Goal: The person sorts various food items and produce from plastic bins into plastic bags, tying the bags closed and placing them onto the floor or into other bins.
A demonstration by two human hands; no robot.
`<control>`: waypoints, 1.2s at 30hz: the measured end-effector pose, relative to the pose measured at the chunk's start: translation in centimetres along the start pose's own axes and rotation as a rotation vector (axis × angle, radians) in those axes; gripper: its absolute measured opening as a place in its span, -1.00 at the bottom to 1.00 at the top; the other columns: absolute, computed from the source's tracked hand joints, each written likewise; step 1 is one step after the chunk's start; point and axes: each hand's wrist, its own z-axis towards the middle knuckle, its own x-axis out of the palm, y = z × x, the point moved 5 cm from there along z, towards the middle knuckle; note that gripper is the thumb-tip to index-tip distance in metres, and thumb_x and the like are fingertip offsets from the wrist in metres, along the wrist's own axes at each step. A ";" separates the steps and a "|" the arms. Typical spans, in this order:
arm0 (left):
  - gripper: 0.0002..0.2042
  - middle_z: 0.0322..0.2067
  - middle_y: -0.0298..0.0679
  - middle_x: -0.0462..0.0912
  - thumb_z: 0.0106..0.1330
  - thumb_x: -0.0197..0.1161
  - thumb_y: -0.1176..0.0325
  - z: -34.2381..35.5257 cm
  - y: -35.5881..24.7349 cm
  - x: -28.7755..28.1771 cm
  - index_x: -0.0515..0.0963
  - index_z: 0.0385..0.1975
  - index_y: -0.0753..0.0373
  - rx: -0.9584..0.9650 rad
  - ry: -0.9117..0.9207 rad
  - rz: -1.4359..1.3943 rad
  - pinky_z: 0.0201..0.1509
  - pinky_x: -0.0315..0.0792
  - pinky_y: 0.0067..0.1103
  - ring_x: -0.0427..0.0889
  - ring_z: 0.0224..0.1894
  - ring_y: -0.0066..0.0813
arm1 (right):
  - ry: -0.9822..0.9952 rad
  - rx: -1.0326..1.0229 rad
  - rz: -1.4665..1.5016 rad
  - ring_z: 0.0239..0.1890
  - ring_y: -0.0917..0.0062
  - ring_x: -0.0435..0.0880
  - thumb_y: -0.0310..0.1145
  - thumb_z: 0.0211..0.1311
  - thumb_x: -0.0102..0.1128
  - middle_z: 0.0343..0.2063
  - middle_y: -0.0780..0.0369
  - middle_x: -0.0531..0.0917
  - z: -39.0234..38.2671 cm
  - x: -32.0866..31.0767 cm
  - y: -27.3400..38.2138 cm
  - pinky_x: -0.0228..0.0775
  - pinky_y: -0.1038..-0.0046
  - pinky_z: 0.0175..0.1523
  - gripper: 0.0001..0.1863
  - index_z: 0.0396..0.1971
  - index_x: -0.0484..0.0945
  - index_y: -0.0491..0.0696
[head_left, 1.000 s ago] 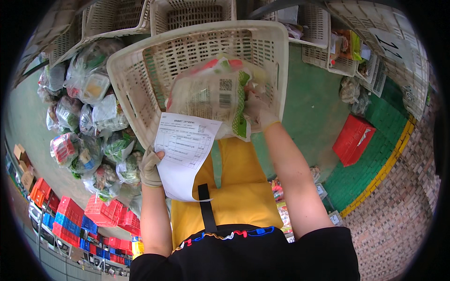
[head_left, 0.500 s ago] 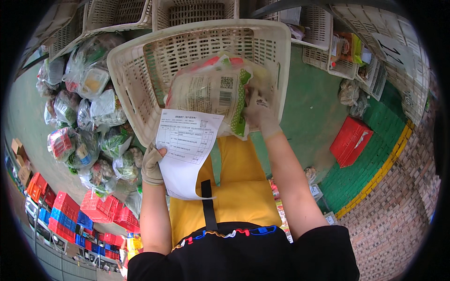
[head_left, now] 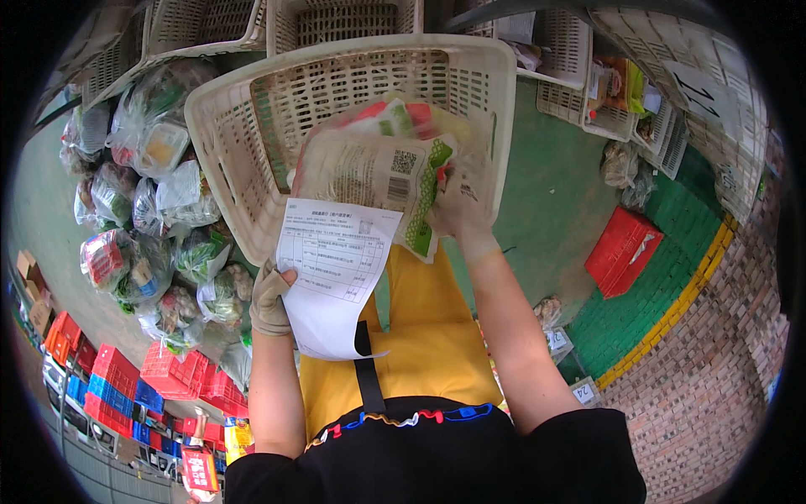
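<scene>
In front of me a white plastic basket (head_left: pixel 222 126) with slotted walls is tilted open toward me. My left hand (head_left: pixel 272 301), in a beige glove, pinches the edge of a printed paper sheet (head_left: pixel 336 260), which hangs curled over my lap. My gloved right hand (head_left: pixel 457 202) grips the right edge of a clear food package (head_left: pixel 353 164) with a green patterned border, held over the basket. Behind that package, a red, white and green package (head_left: pixel 399 116) shows, partly hidden and blurred.
Left of the basket, several clear bags of vegetables (head_left: pixel 117 189) lie on the green floor. Red crates (head_left: pixel 176 370) and blue ones are stacked lower left, near another person (head_left: pixel 199 428). A red box (head_left: pixel 623 252) stands on the right; more white baskets (head_left: pixel 348 21) line the top.
My right hand has drawn the food package slightly down and left, showing more of the packet behind it. The sheet stays in my left hand. A person has come into view at lower left.
</scene>
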 end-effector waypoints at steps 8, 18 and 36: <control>-0.46 -0.15 -0.08 0.56 -0.06 0.10 0.48 -0.2 0.9 -1.1 0.33 0.04 0.46 -0.010 -0.056 -0.013 -0.05 0.45 -0.55 0.58 -0.15 -0.31 | 0.064 -0.026 0.136 -0.10 0.20 0.46 -0.28 0.01 0.14 -0.20 0.05 0.53 3.2 2.7 -2.5 0.30 0.33 -0.02 -0.66 -0.20 0.51 -0.13; -0.39 -0.17 0.01 0.55 -0.12 0.13 0.42 -0.7 0.0 -1.2 0.30 0.04 0.52 0.060 -0.060 -0.117 -0.04 0.46 -0.51 0.59 -0.15 -0.24 | -0.074 0.078 0.453 -0.44 0.25 0.48 -0.42 -0.01 0.12 -0.51 0.12 0.49 -2.5 -5.6 2.2 0.34 0.31 -0.36 -0.88 -0.48 0.47 -0.16; -0.60 -0.14 -0.16 0.57 0.05 0.26 0.52 -0.1 2.3 1.3 0.44 -0.06 0.40 -0.005 -0.024 0.288 -0.08 0.42 -0.58 0.56 -0.17 -0.46 | 0.194 0.158 1.155 -0.31 0.55 0.53 -0.06 0.17 0.04 -0.32 0.23 0.57 -2.7 -4.3 6.2 0.35 0.43 -0.16 -0.56 -0.21 0.48 -0.18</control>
